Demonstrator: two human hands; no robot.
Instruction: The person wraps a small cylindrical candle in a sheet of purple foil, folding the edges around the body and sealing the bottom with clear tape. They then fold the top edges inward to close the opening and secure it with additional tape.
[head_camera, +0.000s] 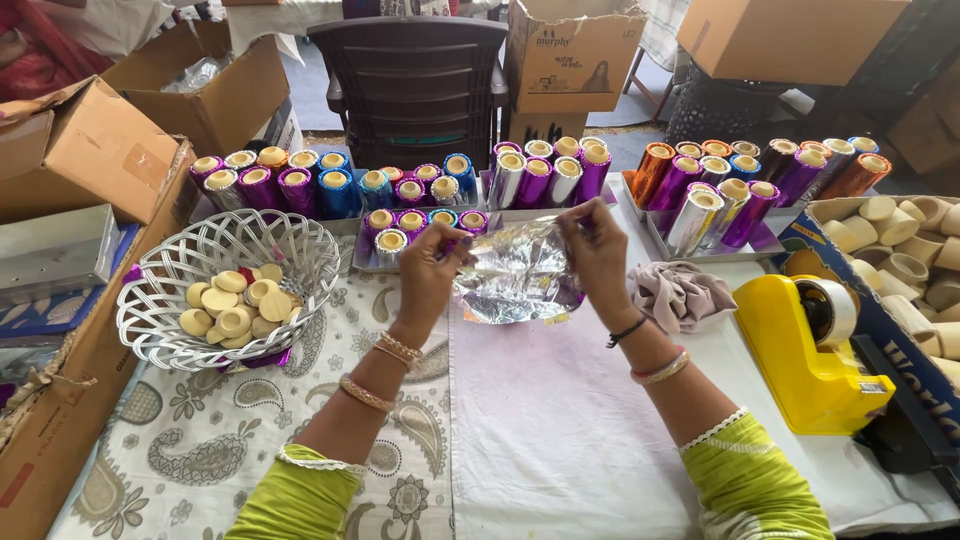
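Here, a crinkled silver-and-purple foil sheet (517, 272) is held stretched just above the bench (560, 420), pinched at its left edge by the left hand (432, 270) and at its right edge by the right hand (597, 250), both grips clamped on it, seemingly so that it is kept flat.

I have one head view, looking steeply down and forward over the table (560, 440), close to both forearms at frame bottom, a chair (415, 80) at upper centre
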